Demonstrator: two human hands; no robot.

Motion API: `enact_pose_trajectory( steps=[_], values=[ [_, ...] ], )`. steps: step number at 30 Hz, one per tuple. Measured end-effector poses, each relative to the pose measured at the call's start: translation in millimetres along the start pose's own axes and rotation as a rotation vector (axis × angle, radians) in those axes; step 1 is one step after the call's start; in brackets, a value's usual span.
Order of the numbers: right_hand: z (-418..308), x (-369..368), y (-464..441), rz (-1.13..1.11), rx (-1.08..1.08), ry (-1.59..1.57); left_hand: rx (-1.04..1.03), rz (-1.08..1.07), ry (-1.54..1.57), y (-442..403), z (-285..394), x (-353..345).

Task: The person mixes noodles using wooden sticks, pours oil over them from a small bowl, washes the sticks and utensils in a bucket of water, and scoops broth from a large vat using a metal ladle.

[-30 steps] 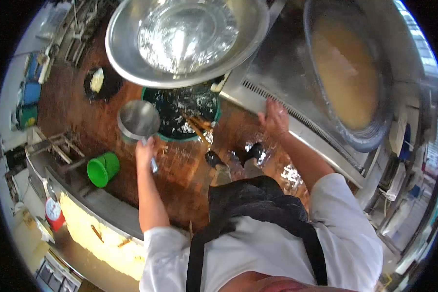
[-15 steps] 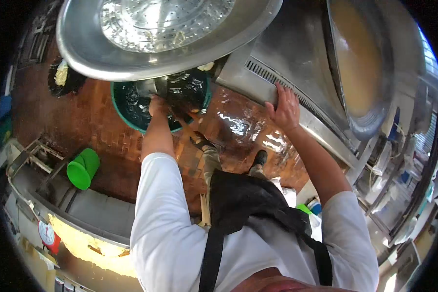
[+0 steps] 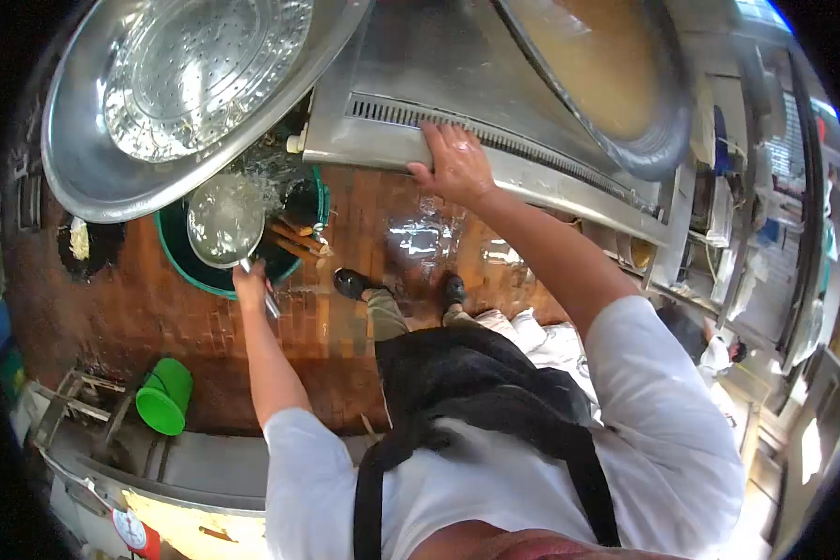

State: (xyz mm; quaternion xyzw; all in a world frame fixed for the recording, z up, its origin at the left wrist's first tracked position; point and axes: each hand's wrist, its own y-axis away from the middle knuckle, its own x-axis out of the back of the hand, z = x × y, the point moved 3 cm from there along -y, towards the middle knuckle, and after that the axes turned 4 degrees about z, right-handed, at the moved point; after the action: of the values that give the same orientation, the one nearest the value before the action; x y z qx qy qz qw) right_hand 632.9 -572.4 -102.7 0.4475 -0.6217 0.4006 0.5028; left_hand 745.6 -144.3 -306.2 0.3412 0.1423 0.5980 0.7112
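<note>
— Holding what in the left hand (image 3: 253, 285)?
— Gripping a metal ladle (image 3: 226, 222) by its handle, with fingers curled tightly around it.
— Positioned where, that ladle?
— Over the green tub (image 3: 322, 201), near the rim of a big perforated basin (image 3: 79, 140), with water splashing just beside. Hard to tell whether touching the water below.
— And doing what with the right hand (image 3: 457, 161)?
— Resting it on the front edge of the steel surface (image 3: 420, 56), fingers extended flat, thumb apart, right by a slotted vent (image 3: 383, 109).
— Anything else about?
— Beyond the right hand, a dark-rimmed vessel (image 3: 660, 157) of brownish liquid. Well left of the feet, a green bucket (image 3: 164, 397).
</note>
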Motion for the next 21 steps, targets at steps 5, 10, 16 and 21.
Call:
enact_pose_trajectory(
  steps=[5, 10, 16, 21],
  values=[
    [-5.0, 8.3, 7.9, -0.010, -0.048, -0.062, -0.123, -0.074, -0.008, 130.3, 75.5, 12.3],
    [-39.1, -36.7, -0.8, 0.217, -0.114, 0.028, -0.159, -0.130, -0.025, 229.4, 148.7, -2.7],
    [-57.1, -27.0, -2.3, 0.182, 0.015, 0.023, -0.255, -0.126, -0.339, 302.6, 216.0, -62.0],
    [-14.4, -9.8, 20.0, 0.013, -0.025, -0.027, -0.758, 0.012, -0.808, 330.4, 241.9, -122.0]
  ],
)
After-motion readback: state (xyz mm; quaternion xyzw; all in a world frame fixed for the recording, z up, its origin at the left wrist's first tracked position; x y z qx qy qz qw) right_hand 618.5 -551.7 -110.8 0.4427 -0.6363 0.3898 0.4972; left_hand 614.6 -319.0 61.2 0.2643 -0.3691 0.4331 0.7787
